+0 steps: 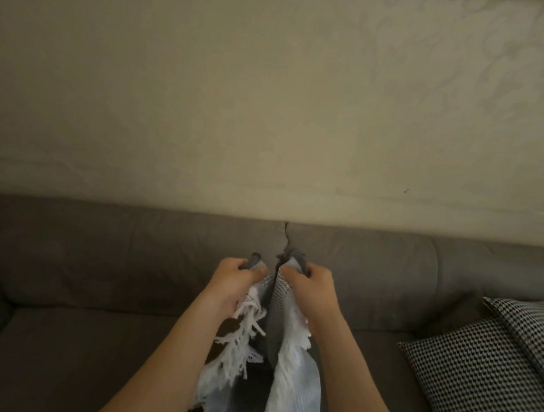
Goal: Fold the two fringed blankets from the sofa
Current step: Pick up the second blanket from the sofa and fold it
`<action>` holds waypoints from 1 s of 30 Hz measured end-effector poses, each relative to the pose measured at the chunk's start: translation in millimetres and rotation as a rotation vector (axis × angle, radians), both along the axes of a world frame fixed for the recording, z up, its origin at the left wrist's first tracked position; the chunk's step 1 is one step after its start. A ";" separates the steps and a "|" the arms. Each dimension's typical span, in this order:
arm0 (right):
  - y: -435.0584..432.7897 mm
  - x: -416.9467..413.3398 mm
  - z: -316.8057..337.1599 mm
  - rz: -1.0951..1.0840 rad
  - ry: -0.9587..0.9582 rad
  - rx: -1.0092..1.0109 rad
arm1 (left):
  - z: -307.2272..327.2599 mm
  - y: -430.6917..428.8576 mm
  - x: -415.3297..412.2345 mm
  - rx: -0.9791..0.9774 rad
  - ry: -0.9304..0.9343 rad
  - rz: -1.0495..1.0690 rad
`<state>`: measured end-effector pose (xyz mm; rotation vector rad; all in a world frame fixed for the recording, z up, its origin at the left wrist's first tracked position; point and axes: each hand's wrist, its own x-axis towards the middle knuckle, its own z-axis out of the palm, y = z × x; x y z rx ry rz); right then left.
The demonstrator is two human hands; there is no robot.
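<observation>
Two bare forearms reach up from the bottom edge, close together, with the grey woven blanket with white fringe (275,305) hanging between them. The blanket is held in the air in front of the grey-brown fabric sofa (99,258). Its long axis runs up and down, from the hands to the bottom edge, where it passes out of view. The upper end is bunched into two small dark peaks that poke out above the fists, and two rows of white fringe (242,335) trail down either side of a dark central fold.

The left hand (236,280) is curled around the left bunch, knuckles up, thumb towards the middle. The right hand (307,284) mirrors it, clenched on the right bunch. The two fists sit level and near each other, with the fold of cloth between them.

One blanket is in view, gripped by both hands. The sofa shows two back cushions that meet at a seam just above the hands. One black-and-white houndstooth cushion (494,366) leans at the right end of the seat, well apart from the blanket. Behind the sofa rises a plain beige wall (271,109).
</observation>
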<state>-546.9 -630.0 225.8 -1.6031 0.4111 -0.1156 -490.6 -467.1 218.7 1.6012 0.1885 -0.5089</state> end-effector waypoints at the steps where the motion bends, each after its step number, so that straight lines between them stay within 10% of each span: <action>1: -0.9 -0.7 0.6 0.001 0.002 0.002 | 1.2 -1.3 -0.7 -0.029 0.039 -0.001; 17: -10.7 0.0 -4.1 -0.067 -0.007 -0.251 | -8.4 -7.5 -6.7 -0.193 0.073 0.227; 30: -5.5 -9.1 -14.5 -0.012 -0.114 -0.471 | -2.4 -9.3 -20.0 -0.143 0.031 -0.113</action>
